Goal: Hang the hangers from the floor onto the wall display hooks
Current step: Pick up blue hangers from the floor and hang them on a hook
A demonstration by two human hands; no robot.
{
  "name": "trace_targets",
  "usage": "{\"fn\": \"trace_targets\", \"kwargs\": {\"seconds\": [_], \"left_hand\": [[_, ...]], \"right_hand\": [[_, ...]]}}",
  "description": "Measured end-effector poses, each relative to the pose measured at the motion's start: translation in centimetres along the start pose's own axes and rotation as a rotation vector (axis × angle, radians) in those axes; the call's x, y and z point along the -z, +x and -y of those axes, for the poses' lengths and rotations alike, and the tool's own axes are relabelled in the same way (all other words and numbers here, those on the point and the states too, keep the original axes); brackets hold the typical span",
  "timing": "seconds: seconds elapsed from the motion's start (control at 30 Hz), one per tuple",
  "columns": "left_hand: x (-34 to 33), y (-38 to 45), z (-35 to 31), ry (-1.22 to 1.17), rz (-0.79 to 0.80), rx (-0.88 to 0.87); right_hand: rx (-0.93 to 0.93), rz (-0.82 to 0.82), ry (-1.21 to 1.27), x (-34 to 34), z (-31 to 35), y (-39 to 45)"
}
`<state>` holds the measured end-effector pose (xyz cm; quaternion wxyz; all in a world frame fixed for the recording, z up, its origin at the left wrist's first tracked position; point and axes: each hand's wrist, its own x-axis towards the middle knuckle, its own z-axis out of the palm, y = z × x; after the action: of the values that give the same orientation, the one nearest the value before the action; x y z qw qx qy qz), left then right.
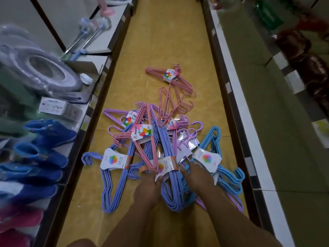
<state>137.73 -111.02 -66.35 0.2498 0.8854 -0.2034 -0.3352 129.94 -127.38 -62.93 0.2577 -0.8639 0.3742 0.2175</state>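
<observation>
From the head camera, a heap of bundled hangers (151, 148) lies on the yellow floor (169, 41) of a narrow aisle, each bundle banded with a white card label. Periwinkle bundles sit nearest, a pink bundle (144, 145) lies across the top of the heap, light blue hangers (226, 173) spread to the right, and another pink bundle (170, 77) rests apart, farther up the aisle.

The left hand (148, 186) reaches down with its fingers curled around the labelled neck of a periwinkle bundle (171, 184), thumb on the card. The right hand (196, 177) presses into the same heap just beside it (its fingertips are buried among hangers, so what it grips I cannot tell).

Blue boots (46, 139) line the left shelf.
</observation>
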Motion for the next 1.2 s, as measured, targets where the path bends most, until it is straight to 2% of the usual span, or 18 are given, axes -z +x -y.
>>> {"fn": "trace_targets", "kwargs": {"seconds": [0.2, 0.33, 0.5, 0.6, 0.7, 0.8, 0.87, 0.93, 1.03, 1.1, 1.2], "left_hand": [[-7.1, 5.7, 4.4, 0.046, 0.072, 0.003], [-9.7, 7.4, 4.8, 0.063, 0.13, -0.012], [-10.1, 8.1, 3.6, -0.307, 0.207, 0.037], [-10.9, 9.3, 3.7, -0.443, 0.17, 0.105], [-11.6, 10.0, 4.5, -0.449, 0.15, 0.117], [-10.5, 8.9, 3.6, -0.462, 0.126, 0.136], [-10.0, 8.2, 3.3, -0.41, 0.063, 0.138], [-9.6, 7.6, 3.3, -0.318, -0.115, 0.161], [-9.6, 7.2, 4.1, -0.296, -0.296, 0.329], [-10.2, 7.6, 4.6, -0.424, -0.277, 0.454], [-11.5, 8.1, 4.5, -0.778, -0.139, 0.504]], "right_hand": [[0.02, 0.045, 0.063, -7.5, -1.2, 5.2], [-0.001, 0.056, 0.134, -10.8, -1.7, 7.1], [-0.057, 0.005, 0.195, -12.3, -1.5, 8.1], [-0.072, 0.01, 0.184, -12.7, -1.4, 8.4], [-0.065, -0.015, 0.088, -13.2, -1.3, 8.6], [-0.151, 0.009, 0.008, -13.1, -0.7, 8.8], [-0.212, 0.036, 0.093, -12.9, -0.1, 9.1], [-0.264, 0.032, 0.262, -13.0, 0.4, 9.2], [-0.362, -0.039, 0.512, -12.7, 0.6, 9.2], [-0.368, -0.076, 0.533, -12.4, 0.6, 9.1], [-0.323, -0.064, 0.547, -11.9, 0.8, 8.9]]}}
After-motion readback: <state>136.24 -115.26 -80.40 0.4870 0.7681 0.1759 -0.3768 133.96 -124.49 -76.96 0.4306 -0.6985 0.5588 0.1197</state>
